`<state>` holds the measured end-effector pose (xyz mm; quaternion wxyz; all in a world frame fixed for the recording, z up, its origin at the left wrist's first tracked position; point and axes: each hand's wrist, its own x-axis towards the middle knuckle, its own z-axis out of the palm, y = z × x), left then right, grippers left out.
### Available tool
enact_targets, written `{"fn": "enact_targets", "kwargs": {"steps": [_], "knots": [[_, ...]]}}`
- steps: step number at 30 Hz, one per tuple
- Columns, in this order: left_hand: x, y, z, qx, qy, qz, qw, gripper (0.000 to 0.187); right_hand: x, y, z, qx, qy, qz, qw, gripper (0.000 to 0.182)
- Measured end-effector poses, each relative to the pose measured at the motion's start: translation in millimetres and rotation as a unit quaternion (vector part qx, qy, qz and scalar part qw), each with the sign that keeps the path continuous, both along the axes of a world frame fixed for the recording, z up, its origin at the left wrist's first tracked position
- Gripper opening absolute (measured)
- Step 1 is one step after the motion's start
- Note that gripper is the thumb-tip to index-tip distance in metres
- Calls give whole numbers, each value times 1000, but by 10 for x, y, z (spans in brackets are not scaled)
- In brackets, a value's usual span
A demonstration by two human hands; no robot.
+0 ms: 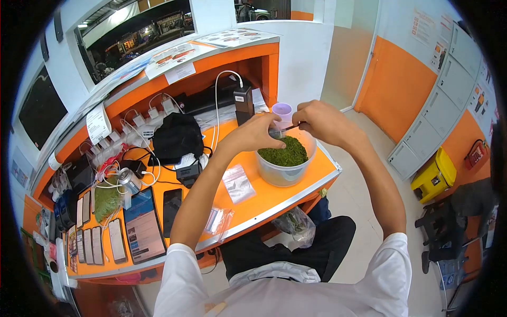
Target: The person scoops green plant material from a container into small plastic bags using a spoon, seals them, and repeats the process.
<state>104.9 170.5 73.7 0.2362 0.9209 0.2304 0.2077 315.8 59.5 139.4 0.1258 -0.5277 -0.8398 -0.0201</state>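
Note:
A round translucent tub (282, 176) full of chopped green leafy material (285, 152) stands at the right end of the orange desk. Above its left rim, my left hand (257, 132) curls around a small clear item, possibly a plastic bag or cup, with some green inside. My right hand (321, 122) is closed on a thin dark-handled utensil (292, 127) over the tub; its far end lies at the clear item, and its kind is hard to make out. Behind the hands sits a purple cup (282, 110). A clear zip bag (238, 183) lies flat left of the tub.
On the orange desk (259, 203) are a tablet (144, 224), several phones, a black bag (178, 138), a can (129, 180), a bag of green leaves (107, 202) and tangled white cables. Lockers (428, 119) and a yellow bin (434, 175) stand right; a seated person is partly visible.

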Motion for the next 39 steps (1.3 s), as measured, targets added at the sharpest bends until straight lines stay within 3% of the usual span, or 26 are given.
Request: {"fn": "enact_targets", "kwargs": {"steps": [2,5,8,13,17,22,27,29,30,32,35,39], "knots": [[37,9,5,-34,36,-7,999,77,-25,-59,122,30,-36,-27,999,12],[75,-80,129,18,48,5,999,68,-63,-179,305,30,-40,-28,998,12],[95,-175,230,4,-4,16,1000,57,-106,-252,371,37,-51,-36,997,12],[215,-161,118,42,-194,0,980,46,-118,-378,466,39,-19,-81,996,13],[257,-292,109,-18,-191,42,981,43,-170,-499,546,53,-24,-100,993,14],[394,-263,-120,-34,-305,65,950,40,-255,-686,723,80,-44,-144,985,15],[357,-280,-114,-85,-270,124,951,34,-247,-649,687,95,-50,-133,985,16],[305,-242,-144,-93,-260,144,950,32,-89,-670,714,116,5,-120,986,17],[273,-217,-183,-105,-308,121,938,34,-57,-692,742,116,4,-115,987,17],[203,-145,-248,-116,-356,102,922,35,-32,-760,797,64,44,-191,979,16],[32,-55,-229,-331,-416,45,846,34,48,-566,463,-5,29,-185,982,20],[-98,-200,-92,-388,-379,23,840,36,0,-161,-272,-82,-42,-120,989,23]]}}
